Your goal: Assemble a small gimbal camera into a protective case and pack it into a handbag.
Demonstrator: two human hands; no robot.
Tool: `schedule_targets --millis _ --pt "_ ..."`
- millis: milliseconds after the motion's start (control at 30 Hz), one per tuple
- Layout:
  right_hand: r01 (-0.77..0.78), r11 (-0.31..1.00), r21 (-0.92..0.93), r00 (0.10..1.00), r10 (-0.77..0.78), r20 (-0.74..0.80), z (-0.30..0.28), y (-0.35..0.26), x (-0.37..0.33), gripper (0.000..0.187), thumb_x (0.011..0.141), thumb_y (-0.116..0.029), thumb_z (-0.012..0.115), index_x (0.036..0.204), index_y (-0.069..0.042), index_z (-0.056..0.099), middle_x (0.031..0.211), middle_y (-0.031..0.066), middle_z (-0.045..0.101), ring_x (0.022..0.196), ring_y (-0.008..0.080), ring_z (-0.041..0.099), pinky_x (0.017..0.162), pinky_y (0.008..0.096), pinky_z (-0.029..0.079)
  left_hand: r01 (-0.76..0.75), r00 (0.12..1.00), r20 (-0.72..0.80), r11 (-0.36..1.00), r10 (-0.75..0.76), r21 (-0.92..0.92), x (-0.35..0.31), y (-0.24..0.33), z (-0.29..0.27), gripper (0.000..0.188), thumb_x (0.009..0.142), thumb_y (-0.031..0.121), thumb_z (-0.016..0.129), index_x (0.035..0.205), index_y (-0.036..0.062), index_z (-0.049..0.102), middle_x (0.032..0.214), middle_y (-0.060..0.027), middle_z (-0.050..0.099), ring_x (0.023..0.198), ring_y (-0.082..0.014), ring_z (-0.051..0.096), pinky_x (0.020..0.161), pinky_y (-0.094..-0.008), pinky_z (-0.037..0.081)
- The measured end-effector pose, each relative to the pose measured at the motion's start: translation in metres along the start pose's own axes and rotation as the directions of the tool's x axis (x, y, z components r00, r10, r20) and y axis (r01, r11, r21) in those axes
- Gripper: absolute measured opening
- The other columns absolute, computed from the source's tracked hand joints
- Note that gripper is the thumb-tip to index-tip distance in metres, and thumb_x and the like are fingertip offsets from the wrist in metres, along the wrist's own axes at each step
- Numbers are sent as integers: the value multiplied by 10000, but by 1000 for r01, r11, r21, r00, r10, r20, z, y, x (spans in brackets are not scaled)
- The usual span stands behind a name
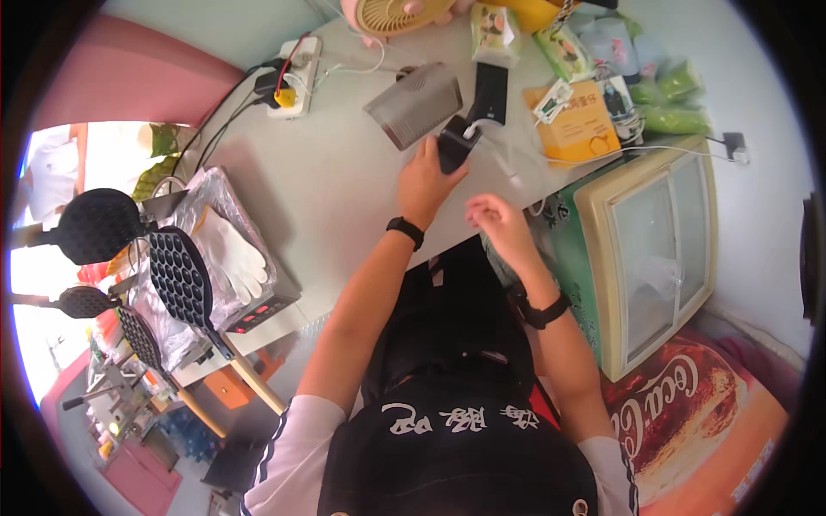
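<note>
My left hand (423, 185) reaches over the pale table (335, 181) and is closed around a small black box-shaped device (456, 146). A white cable plug (471, 129) sits at the device's upper end. Just beyond the hand lies a grey-brown box (417, 105) with a perforated panel, and beside it a flat black slab (490, 93). Near the table's front edge, my right hand (503, 225) hangs with loosely bent fingers and nothing visible in them. The white cable (508, 168) trails over the table near it.
At left, round waffle irons (179, 273) with wooden handles stand by a white glove (237, 254). A white power strip (297, 77) and a pink fan (400, 15) sit at the back. At right are a yellow-orange packet (578, 125), green bags (675, 95) and a glass-lidded freezer (667, 249).
</note>
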State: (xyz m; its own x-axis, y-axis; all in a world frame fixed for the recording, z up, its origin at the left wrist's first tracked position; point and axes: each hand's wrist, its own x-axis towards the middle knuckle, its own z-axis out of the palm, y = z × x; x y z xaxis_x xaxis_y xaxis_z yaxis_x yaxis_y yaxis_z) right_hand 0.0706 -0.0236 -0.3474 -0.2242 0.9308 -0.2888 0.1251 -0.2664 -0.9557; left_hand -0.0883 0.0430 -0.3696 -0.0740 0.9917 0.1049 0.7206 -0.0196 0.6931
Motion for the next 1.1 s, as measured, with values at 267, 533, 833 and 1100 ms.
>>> schedule_targets --millis 267,533,833,1100 --pt "-144 981 -133 989 138 -56 -12 11 6 268 856 -73 563 1117 -16 543 864 85 655 691 178 620 670 301 487 7 997 -75 999 -3 46 1 4 24 505 703 423 753 911 34 508 800 -143 617 710 -354 631 577 -410 497" --pt "-47 880 -472 981 129 143 -19 -5 -6 240 855 -101 583 1090 -61 552 821 119 648 700 276 632 647 356 488 -25 990 -139 1000 23 -18 24 2 39 514 656 264 797 1037 36 539 929 -106 595 809 -329 616 637 -395 501" --pt "135 949 -284 859 31 511 8 -28 9 172 858 -54 570 1024 -11 580 809 143 634 742 255 634 689 342 494 129 988 -53 964 -144 -231 -4 -19 34 593 681 85 736 1221 41 497 1159 -189 583 1095 -381 541 923 -433 440" --pt "455 809 -371 557 66 828 35 -86 1 146 850 -89 603 976 -15 614 842 141 653 733 265 628 690 359 497 178 956 243 983 -162 -47 -120 -23 -9 553 774 230 667 1271 72 481 1207 -166 553 1129 -355 533 912 -435 459"
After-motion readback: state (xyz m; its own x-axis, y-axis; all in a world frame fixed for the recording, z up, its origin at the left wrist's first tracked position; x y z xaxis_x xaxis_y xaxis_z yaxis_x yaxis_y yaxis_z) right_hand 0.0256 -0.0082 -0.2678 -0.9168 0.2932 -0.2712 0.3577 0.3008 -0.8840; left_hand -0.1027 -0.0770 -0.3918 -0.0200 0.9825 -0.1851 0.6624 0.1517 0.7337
